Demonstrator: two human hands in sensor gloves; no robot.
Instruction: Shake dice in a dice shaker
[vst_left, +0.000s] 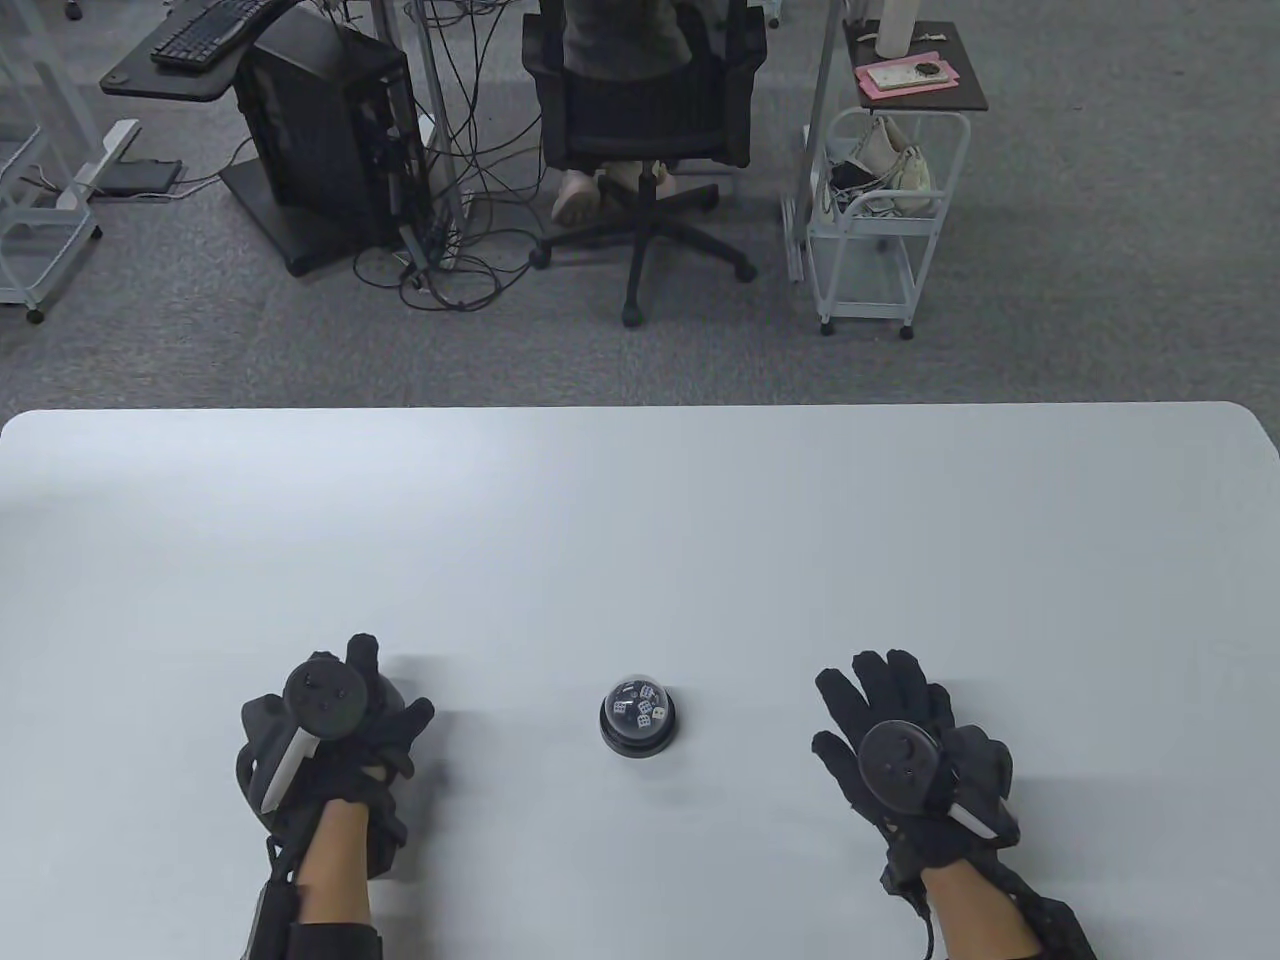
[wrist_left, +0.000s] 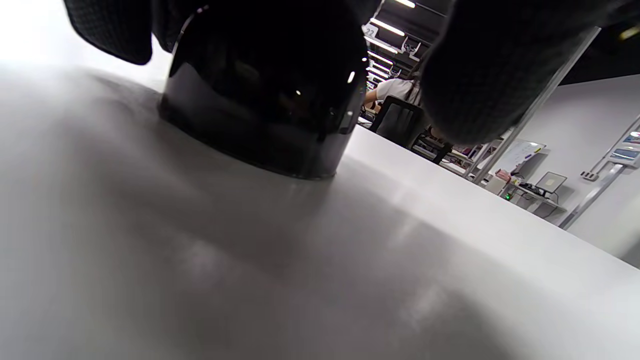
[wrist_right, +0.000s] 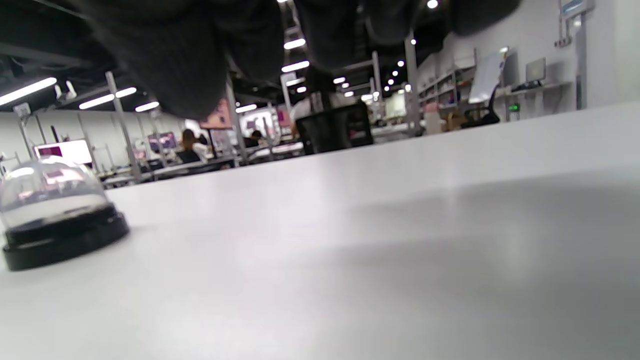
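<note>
One dice shaker (vst_left: 639, 718) sits on the table (vst_left: 640, 520) between two gloved hands — a clear dome on a black base, with what looks like five white dice (vst_left: 640, 709) inside. The left hand (vst_left: 335, 735) cups a glossy black dome-shaped object (wrist_left: 265, 100) resting on the table. The right hand (vst_left: 905, 740) lies flat, fingers spread, holding nothing.

Fingers (wrist_left: 480, 75) over black cup (wrist_left: 265, 115) (glossy).
</note>
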